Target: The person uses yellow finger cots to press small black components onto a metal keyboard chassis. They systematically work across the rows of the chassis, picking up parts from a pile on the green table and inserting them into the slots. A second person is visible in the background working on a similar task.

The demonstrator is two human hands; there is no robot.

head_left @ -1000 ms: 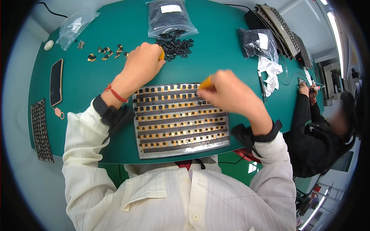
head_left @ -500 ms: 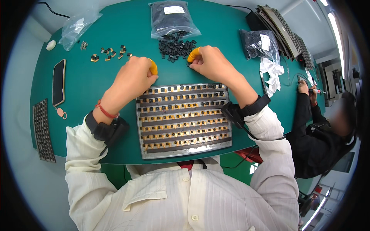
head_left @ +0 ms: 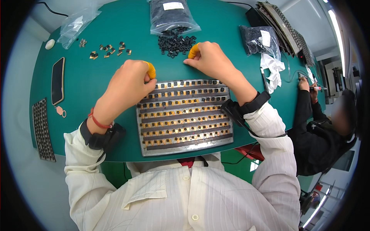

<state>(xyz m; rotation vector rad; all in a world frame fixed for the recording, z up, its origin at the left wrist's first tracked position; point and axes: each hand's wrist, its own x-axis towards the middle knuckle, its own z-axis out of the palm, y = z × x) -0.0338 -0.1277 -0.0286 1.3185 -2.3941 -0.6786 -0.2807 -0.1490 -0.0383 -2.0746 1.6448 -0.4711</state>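
A metal tray (head_left: 185,149) lies on the table in front of me, with rows of small black pieces on gold-coloured parts. My left hand (head_left: 133,80) is at the tray's far left corner. Its thumb and yellow-covered finger are pinched over the top row; what they hold is hidden. Beyond the tray, my right hand (head_left: 211,59) hovers at the near right side of a pile of small black plastic pieces (head_left: 175,45). That thumb and its yellow-covered finger are also closed together, and anything between them is too small to make out.
Behind the pile lies a clear bag of black pieces (head_left: 169,15). Loose gold-and-black parts (head_left: 110,50) and a phone (head_left: 58,81) lie at left. Another bag (head_left: 257,40), crumpled white tissue (head_left: 273,71) and stacked trays (head_left: 279,29) occupy the right, near a seated co-worker (head_left: 320,138).
My left hand has come nearer, its fingertips now over the tray's top row. My right hand has shifted slightly left; the black piece seen by its fingertips no longer shows.
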